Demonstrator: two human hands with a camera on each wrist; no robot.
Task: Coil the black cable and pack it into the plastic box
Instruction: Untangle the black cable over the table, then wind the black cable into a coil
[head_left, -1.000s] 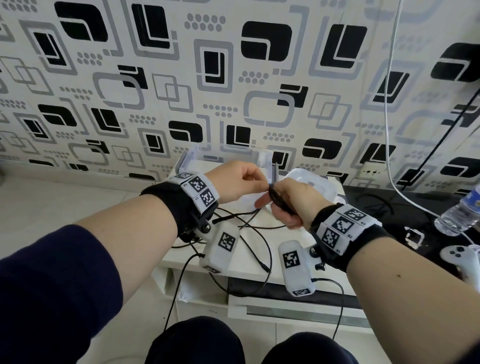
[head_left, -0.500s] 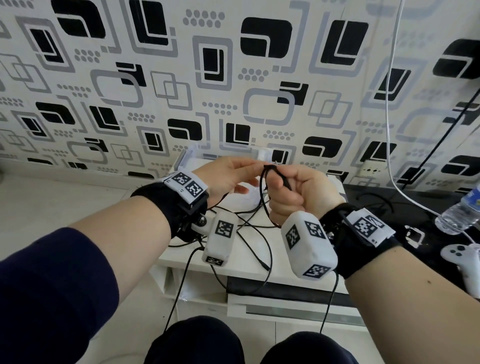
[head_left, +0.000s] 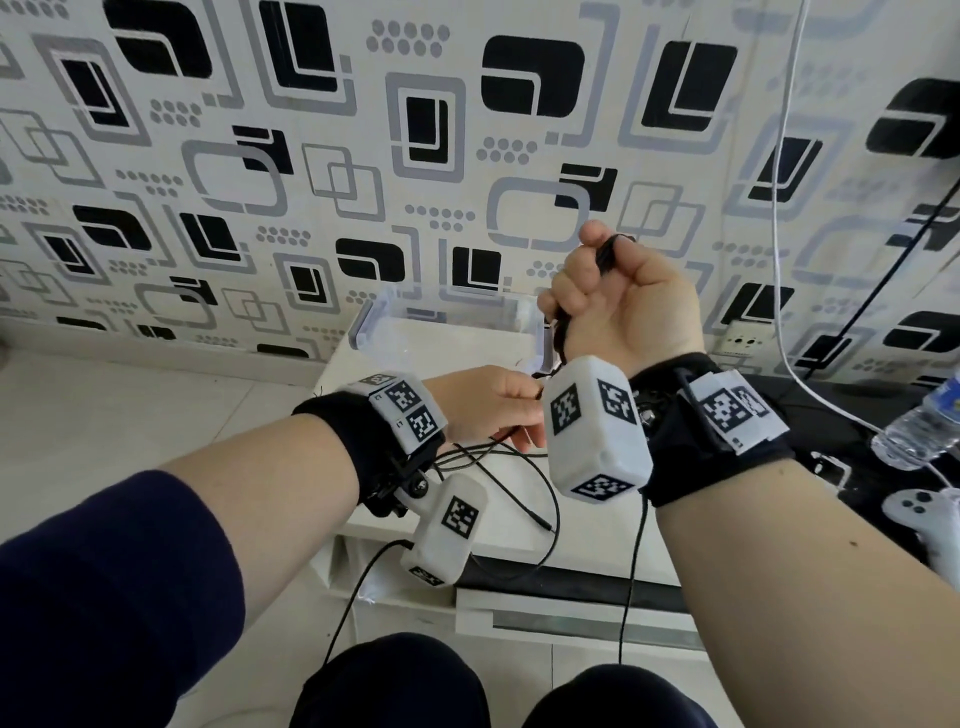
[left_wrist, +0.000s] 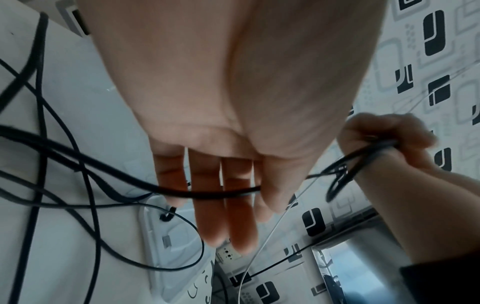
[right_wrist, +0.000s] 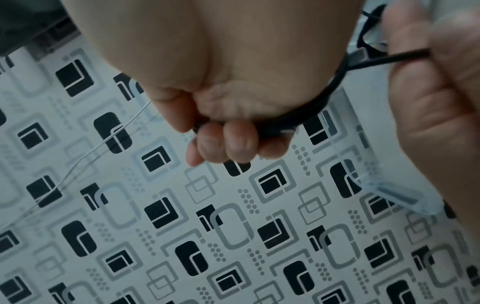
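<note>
My right hand (head_left: 623, 301) is raised above the white table (head_left: 498, 535) and grips a small coil of the black cable (head_left: 604, 258) in its fist. The right wrist view shows its fingers (right_wrist: 233, 142) curled round the cable loops (right_wrist: 306, 115). Lower down and to the left, my left hand (head_left: 488, 410) pinches a cable strand (left_wrist: 207, 193) between thumb and fingers. The rest of the cable lies in loose loops on the table (left_wrist: 109, 107) and over its front edge. The clear plastic box (head_left: 371, 319) stands open at the back of the table, behind both hands.
A wall with black and grey patterned paper stands close behind the table. A thin white cord (head_left: 779, 208) hangs down it at the right. On a black surface to the right lie a water bottle (head_left: 919, 431) and a white game controller (head_left: 919, 514). My knees are under the table's front edge.
My right hand has risen and turned with the coil in its fist. My left hand has dropped lower, with the cable strand now stretched between the two hands.
</note>
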